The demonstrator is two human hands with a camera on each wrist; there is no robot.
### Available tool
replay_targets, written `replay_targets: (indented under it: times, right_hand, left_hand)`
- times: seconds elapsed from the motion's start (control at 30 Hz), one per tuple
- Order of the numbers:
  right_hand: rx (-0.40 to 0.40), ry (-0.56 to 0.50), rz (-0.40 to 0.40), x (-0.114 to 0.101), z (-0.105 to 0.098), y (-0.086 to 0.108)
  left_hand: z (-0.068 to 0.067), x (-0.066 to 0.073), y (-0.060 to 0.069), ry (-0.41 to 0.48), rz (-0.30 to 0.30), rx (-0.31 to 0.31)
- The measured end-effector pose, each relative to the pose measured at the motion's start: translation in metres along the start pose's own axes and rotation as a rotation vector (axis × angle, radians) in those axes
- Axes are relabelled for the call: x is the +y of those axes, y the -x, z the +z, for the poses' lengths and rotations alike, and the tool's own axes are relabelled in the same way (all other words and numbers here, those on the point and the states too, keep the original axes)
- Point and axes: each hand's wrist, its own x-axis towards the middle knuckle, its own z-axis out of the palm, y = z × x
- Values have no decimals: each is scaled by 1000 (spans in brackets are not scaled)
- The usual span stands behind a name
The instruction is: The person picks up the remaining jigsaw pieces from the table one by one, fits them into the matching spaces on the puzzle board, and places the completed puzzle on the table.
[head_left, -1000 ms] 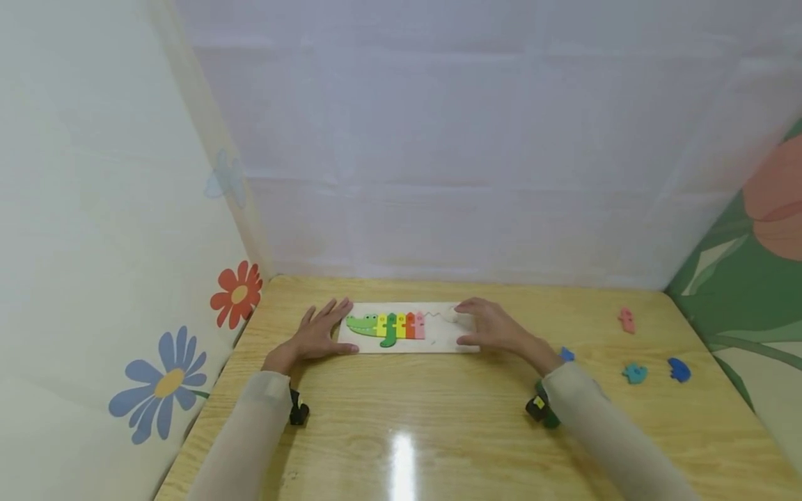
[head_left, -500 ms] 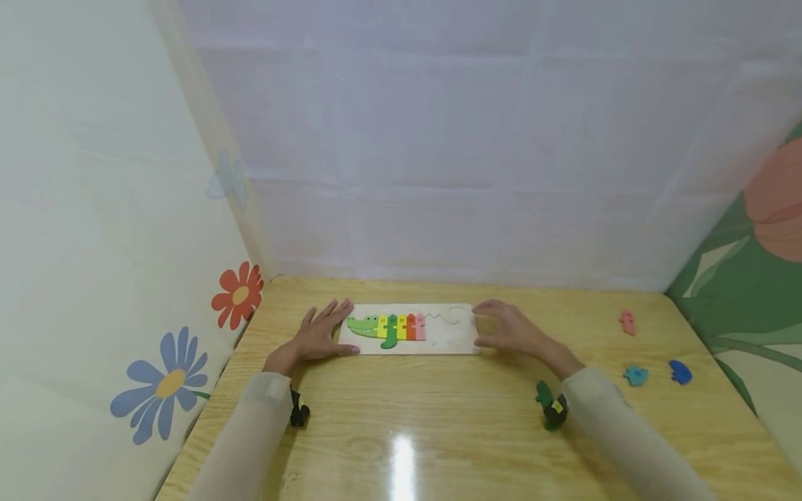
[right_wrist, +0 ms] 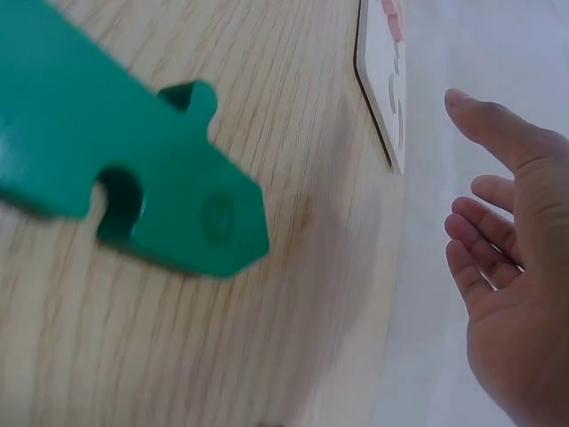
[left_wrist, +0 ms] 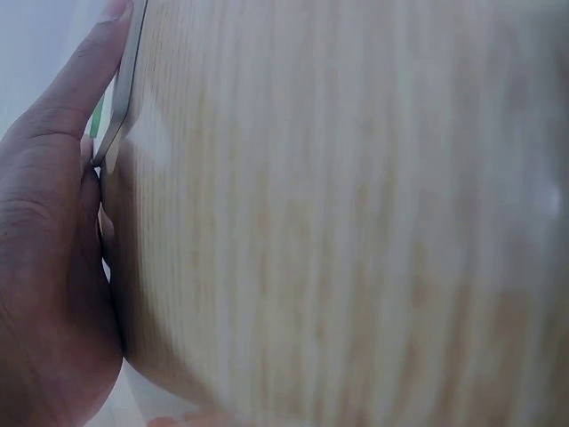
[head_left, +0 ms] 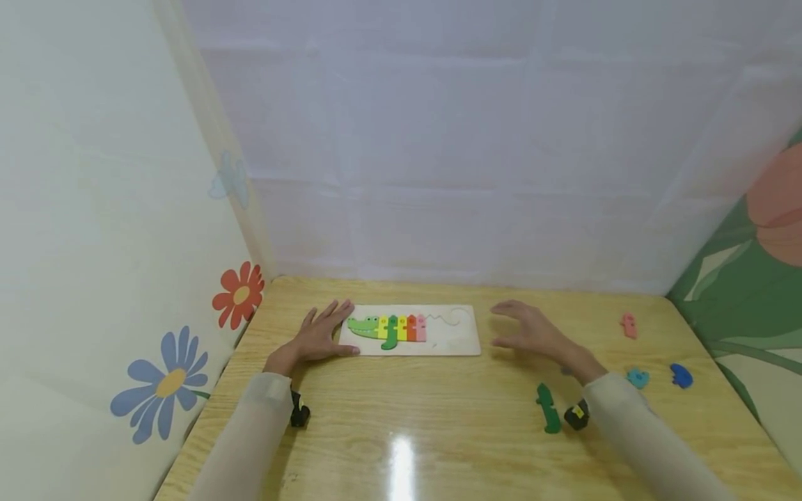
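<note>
A pale puzzle board (head_left: 454, 337) lies flat on the table with a crocodile partly filled in. Its green head piece (head_left: 363, 326) is at the left, followed by yellow, green, orange and pink body pieces (head_left: 402, 328); the right part shows only an outlined tail. My left hand (head_left: 316, 336) rests at the board's left end, fingers and thumb spread along its edges. Just right of the board, apart from it, my right hand (head_left: 529, 330) hovers with relaxed fingers, holding nothing. Below it lies a dark green puzzle piece (head_left: 548, 409), large in the right wrist view (right_wrist: 178, 169).
Toward the right of the wooden table (head_left: 401, 396) lie a coral-pink piece (head_left: 629, 325), a teal piece (head_left: 638, 378) and a blue piece (head_left: 681, 376). Another bluish piece is mostly hidden by the right wrist. Fabric walls stand behind and at both sides.
My right hand has let go of the board's right end and moved off to the right, uncovering the outlined tail and the dark green piece. The left hand has stayed in place.
</note>
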Motion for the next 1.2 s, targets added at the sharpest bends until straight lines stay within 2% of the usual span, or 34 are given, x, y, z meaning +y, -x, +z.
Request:
replay_targets:
  times: [0.4, 0.73, 1.1, 1.2]
  right_hand:
    - [5, 12, 2, 14, -12, 21]
    - [-3, 39, 63, 22, -30, 34]
    - [45, 41, 78, 32, -45, 55]
    - [48, 51, 94, 35, -48, 60]
  left_hand:
    - [4, -2, 1, -7, -7, -4]
    - [-2, 4, 1, -3, -18, -7]
    - [1, -3, 2, 42, 49, 27]
    - [4, -5, 1, 38, 43, 22]
